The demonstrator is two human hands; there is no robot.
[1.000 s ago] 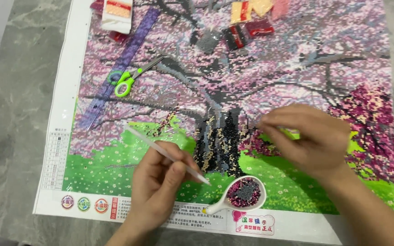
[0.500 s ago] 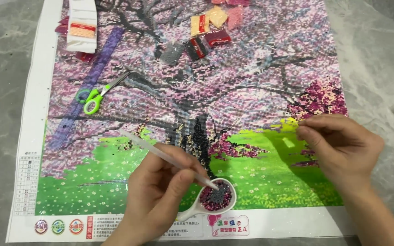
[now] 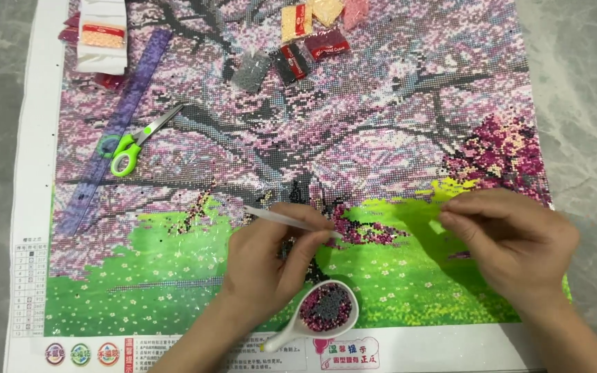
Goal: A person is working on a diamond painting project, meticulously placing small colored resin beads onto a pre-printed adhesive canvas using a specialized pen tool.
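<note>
While left hand (image 3: 271,266) grips pen (image 3: 291,221), bead tray (image 3: 326,309) just below.

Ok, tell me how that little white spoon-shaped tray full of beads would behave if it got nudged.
The white tray looks thin and light, so it would probably slide easily on the glossy canvas. Its loose beads would likely scatter if it tipped. The narrow handle end could make it pivot.

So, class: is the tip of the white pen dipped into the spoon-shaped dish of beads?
No, the white pen in the left hand points at the canvas, above the spoon-shaped dish.
</note>
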